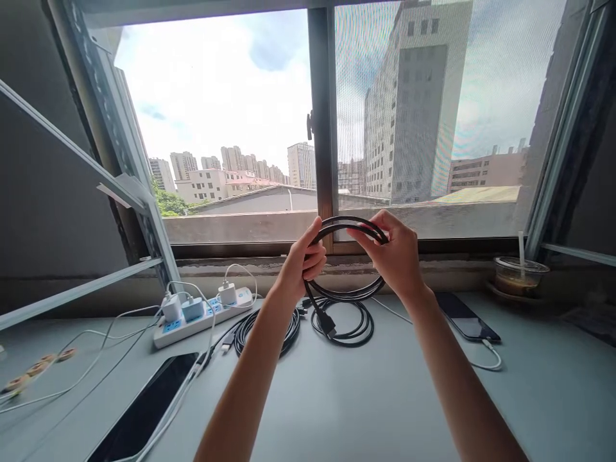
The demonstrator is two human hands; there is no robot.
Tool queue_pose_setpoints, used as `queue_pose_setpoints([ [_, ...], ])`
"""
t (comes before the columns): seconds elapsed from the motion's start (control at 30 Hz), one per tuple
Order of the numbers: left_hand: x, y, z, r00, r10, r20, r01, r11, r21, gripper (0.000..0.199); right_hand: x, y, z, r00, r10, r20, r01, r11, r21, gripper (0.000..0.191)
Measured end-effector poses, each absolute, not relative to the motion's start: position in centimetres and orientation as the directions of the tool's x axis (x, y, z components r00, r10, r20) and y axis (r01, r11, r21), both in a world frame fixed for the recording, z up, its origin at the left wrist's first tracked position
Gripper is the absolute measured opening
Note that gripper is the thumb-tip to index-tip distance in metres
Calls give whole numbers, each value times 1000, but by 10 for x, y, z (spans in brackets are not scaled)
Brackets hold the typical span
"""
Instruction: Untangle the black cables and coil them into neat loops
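Observation:
A coiled black cable [346,296] hangs in the air between my two hands, above the table. My left hand [308,258] is closed round the left side of the loops. On the right side, my right hand [392,247] pinches the loops between thumb and fingers. One end of the cable, with a black HDMI-like plug [326,323], dangles below my left hand. Behind and below it, a second black cable coil [363,330] lies on the table. Another, thicker black coil [291,333] rests to the left, partly hidden by my left forearm.
A white power strip [205,319] with chargers and white cords stands at the left. A dark tablet or phone [149,407] lies in front of it. To the right are a phone [466,317] on a white cable and a lidded drink cup [520,277] with a straw. A window [327,128] rises behind.

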State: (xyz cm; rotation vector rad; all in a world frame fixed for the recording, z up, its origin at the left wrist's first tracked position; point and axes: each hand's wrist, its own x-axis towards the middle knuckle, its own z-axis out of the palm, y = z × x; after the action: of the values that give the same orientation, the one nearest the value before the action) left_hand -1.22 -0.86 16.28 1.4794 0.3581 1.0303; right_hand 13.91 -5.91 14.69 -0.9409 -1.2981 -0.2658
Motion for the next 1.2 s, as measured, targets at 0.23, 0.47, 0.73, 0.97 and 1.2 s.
queue_pose_setpoints([
  [0.23, -9, -11, 161, 417, 756, 505, -384, -357, 851, 69, 147, -58, 150, 375, 189, 908, 757, 503, -417, 34],
  [0.47, -10, -17, 167, 293, 745, 599, -494, -419, 762, 70, 149, -56, 149, 370, 404, 837, 589, 594, -548, 27],
  [0.73, -2, -25, 165, 30, 766, 642, -589, -505, 631, 69, 132, -72, 157, 461, 256, 850, 570, 649, -504, 35],
  [0.97, -2, -33, 165, -27, 751, 660, -627, -527, 574, 73, 124, -77, 157, 444, 263, 857, 623, 596, -506, 29],
  [1.2, -8, -34, 172, -72, 688, 722, -613, -602, 512, 76, 130, -84, 161, 378, 424, 823, 488, 664, -566, 28],
])
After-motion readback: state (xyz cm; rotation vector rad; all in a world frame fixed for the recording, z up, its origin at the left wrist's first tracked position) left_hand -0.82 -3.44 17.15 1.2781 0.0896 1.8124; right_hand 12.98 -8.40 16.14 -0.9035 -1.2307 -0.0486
